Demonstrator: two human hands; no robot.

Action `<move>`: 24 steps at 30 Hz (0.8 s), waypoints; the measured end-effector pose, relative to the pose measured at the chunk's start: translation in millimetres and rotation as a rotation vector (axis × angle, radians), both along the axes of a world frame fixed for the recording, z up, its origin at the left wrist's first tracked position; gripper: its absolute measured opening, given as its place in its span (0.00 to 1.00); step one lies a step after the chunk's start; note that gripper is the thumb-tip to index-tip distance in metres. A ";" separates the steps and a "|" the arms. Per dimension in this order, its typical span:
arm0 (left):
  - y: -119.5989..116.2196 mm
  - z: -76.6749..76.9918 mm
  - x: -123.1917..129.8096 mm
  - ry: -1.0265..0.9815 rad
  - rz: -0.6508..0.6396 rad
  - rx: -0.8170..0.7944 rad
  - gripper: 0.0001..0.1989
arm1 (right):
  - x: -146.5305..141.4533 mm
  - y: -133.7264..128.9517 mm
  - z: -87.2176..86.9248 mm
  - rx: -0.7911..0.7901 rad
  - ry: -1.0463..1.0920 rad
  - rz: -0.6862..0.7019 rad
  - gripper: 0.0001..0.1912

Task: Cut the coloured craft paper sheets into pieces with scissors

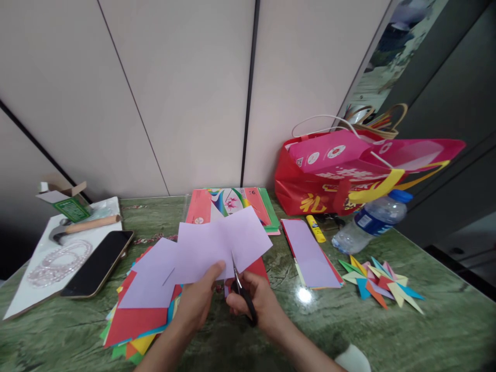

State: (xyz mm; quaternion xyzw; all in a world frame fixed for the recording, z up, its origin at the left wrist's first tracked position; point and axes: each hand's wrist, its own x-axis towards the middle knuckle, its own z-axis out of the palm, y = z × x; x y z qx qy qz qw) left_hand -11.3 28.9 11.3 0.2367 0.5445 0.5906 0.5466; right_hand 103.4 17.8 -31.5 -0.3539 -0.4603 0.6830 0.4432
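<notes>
A creased lilac paper sheet (201, 248) is pinched in my left hand (199, 297), thumb on top near its lower edge. My right hand (259, 299) is closed around black-handled scissors (246, 299), whose blades meet the sheet at its lower edge, right of my left thumb. Beneath and left of the sheet, lilac squares (145, 289) lie on a fanned pile of red, yellow, blue and green papers (135, 325). Part of a red paper (258, 266) shows behind my right hand.
On the green table (302, 330) are a phone (98, 263), a hooked tool (93, 223), lilac strips (310, 253), a glue stick (315, 229), folded paper stars (382, 281), a bottle (372, 219), a red bag (302, 181) and a paper pack (201, 201).
</notes>
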 end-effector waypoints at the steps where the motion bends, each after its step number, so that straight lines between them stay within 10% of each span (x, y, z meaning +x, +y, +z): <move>1: 0.1 0.7 0.0 0.001 -0.002 0.000 0.24 | 0.2 -0.1 0.0 0.001 -0.004 -0.002 0.21; 24: 1.2 -1.2 -4.7 0.020 -0.011 -0.004 0.19 | 0.2 0.2 4.3 -0.016 -0.080 -0.003 0.23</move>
